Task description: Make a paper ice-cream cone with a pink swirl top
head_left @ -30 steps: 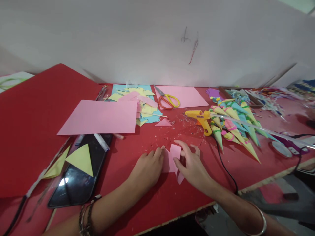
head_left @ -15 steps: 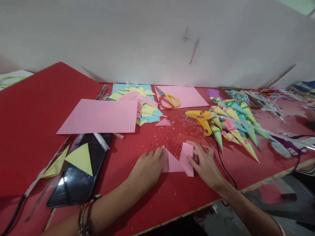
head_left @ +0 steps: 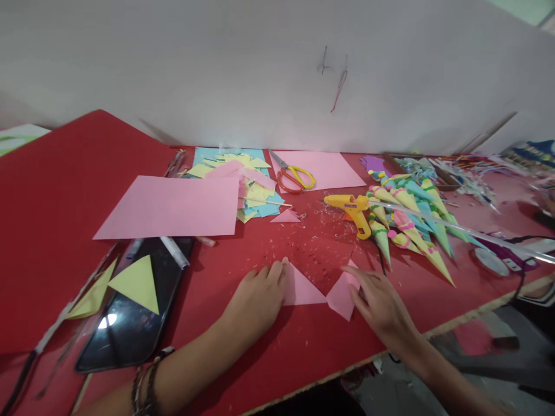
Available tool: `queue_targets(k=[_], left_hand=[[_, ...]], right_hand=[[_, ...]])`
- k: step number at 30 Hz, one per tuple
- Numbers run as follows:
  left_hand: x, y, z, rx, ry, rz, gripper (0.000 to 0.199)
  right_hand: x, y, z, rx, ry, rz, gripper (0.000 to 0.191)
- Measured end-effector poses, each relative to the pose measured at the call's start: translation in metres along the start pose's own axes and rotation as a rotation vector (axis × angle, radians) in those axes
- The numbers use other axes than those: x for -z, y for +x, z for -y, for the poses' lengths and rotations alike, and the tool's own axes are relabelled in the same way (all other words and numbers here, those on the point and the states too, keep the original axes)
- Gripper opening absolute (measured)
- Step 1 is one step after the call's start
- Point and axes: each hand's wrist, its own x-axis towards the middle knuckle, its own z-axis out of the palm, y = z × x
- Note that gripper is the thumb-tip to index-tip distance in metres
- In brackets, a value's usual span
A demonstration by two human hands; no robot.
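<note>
On the red table, my left hand (head_left: 260,294) has its fingers curled together and pressed on the edge of a pink paper triangle (head_left: 301,288). My right hand (head_left: 384,303) pinches a smaller pink paper piece (head_left: 344,293) between thumb and fingers. The two pink parts meet at a point near the table surface; whether they are still joined there I cannot tell. Beyond my hands lies a small pink paper scrap (head_left: 286,216). A yellow glue gun (head_left: 353,212) rests on its side past my right hand, and scissors (head_left: 295,178) with red and yellow handles lie farther back.
Decorated paper cones (head_left: 411,214) are heaped at right. A clear rod (head_left: 472,230) crosses them. To the left are a large pink sheet (head_left: 169,207), a black phone (head_left: 117,341), a yellow paper piece (head_left: 137,284) and a marker (head_left: 174,252). Paper scraps (head_left: 255,193) pile behind.
My right hand has moved right, pulling the smaller pink piece outward and tilting it away from the triangle. The left hand stays pressed in place. The view has shifted slightly.
</note>
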Motion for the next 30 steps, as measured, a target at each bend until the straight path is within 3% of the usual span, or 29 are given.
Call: queue_targets(k=[9,12,15,18,23,27,30], left_hand=[[-0.001,-0.001,0.000,-0.029,0.054,-0.020,0.051],[-0.004,-0.002,-0.001,-0.018,0.043,-0.040,0.050],[-0.005,-0.002,-0.001,-0.005,0.053,-0.048,0.049],[0.005,-0.001,0.005,0.037,0.016,-0.093,0.043],[0.040,-0.001,0.017,0.066,-0.458,-0.220,0.032],[0.050,0.002,0.030,0.081,-0.652,-0.164,0.025],[0.049,0.008,0.053,0.158,-0.714,-0.238,0.030]], right_hand=[[0.033,0.011,0.001,0.145,-0.263,-0.093,0.030],[0.044,0.014,-0.001,0.131,-0.251,-0.136,0.030],[0.046,0.017,0.004,0.082,-0.099,-0.177,0.029],[0.041,0.026,0.019,0.046,0.190,-0.165,0.027],[0.031,0.049,0.049,0.068,0.591,-0.078,0.023],[0.022,0.064,0.058,0.094,0.709,-0.078,0.025],[0.012,0.069,0.058,0.081,0.712,-0.037,0.039]])
